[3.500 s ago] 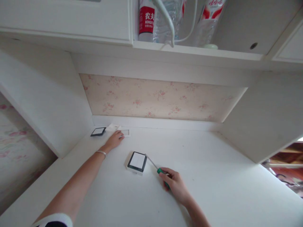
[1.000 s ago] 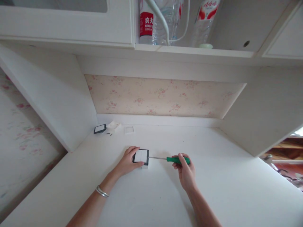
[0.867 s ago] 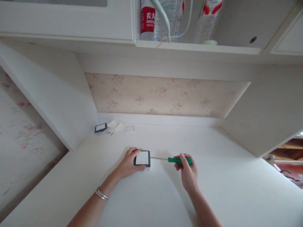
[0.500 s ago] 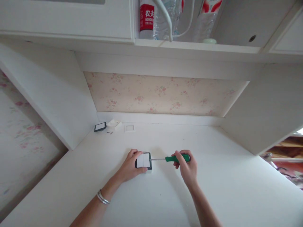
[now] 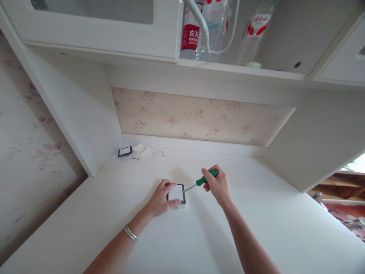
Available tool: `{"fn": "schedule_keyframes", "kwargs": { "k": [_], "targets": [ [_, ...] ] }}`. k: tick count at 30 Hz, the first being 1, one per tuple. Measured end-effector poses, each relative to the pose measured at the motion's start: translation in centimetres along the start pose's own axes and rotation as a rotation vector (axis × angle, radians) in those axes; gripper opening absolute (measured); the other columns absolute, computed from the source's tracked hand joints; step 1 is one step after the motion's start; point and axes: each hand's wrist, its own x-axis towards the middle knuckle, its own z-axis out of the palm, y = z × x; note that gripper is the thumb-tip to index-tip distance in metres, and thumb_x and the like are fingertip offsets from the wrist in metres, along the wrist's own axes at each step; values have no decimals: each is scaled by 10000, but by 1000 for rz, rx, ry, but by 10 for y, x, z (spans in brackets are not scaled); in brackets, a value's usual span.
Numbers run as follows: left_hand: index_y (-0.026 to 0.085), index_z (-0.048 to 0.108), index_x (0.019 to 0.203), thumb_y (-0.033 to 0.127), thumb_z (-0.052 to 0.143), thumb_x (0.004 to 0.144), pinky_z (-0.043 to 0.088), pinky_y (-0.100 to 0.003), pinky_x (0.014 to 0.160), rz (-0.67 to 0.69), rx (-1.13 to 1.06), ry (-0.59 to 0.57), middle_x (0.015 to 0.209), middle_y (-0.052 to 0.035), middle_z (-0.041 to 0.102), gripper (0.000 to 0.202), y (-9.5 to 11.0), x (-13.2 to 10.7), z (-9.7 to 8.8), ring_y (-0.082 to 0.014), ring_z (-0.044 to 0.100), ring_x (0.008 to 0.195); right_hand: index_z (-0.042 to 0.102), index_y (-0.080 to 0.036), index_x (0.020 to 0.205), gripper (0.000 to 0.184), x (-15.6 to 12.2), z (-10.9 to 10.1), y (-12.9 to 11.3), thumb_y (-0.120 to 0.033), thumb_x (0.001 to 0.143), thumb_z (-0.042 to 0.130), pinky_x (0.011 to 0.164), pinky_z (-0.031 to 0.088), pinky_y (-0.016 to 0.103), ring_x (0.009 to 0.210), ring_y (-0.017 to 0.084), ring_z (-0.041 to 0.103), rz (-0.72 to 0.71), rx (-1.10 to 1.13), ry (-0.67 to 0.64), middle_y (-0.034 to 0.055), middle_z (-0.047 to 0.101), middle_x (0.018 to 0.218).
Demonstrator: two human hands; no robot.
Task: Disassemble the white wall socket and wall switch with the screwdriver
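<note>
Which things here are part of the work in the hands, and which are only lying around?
In use: left hand holding switch panel; right hand gripping screwdriver.

Lying about: second panel, white frame, small screws, bottles.

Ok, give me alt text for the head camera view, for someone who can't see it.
On a white desk, the left hand steadies a small square switch panel while the right hand holds a green-handled screwdriver with its tip at the panel's right edge. Another panel and small parts lie in the far-left corner.

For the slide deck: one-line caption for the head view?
Left hand steadies a black-framed switch on a white desk while right hand angles a green-handled screwdriver at its edge.
</note>
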Motion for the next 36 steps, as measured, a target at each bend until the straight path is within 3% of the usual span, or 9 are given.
{"fn": "schedule_keyframes", "kwargs": {
  "k": [8,20,30,36],
  "targets": [
    [302,526,1231,489,688,681,449,-331,906,-30,-55,-60,1162,-32,474,602,8,-2,-12,-222,537,1020,516,-170,714,334,1,-12,38,-460,680,678,362,456,228,381,152,570,163,262,80,-15,579,449],
    [289,518,1239,532,669,697,432,-329,933,-5,-3,-67,1167,-34,479,613,4,0,-11,-214,545,1025,512,-168,691,345,-12,-12,85,-445,652,715,367,438,200,390,121,547,312,457,199,-37,547,460],
    [277,515,1242,525,655,715,431,-346,954,0,-8,-73,1172,-41,476,599,4,1,-11,-224,522,1059,503,-183,709,334,-26,-10,88,-431,654,721,377,456,207,389,125,557,274,506,257,-40,560,471],
    [261,530,1226,508,667,708,436,-345,952,21,3,-61,1155,-51,484,590,4,1,-11,-228,518,1066,490,-190,677,311,-27,-9,107,-399,645,719,362,448,202,384,114,537,340,554,287,-64,521,465]
  ]
}}
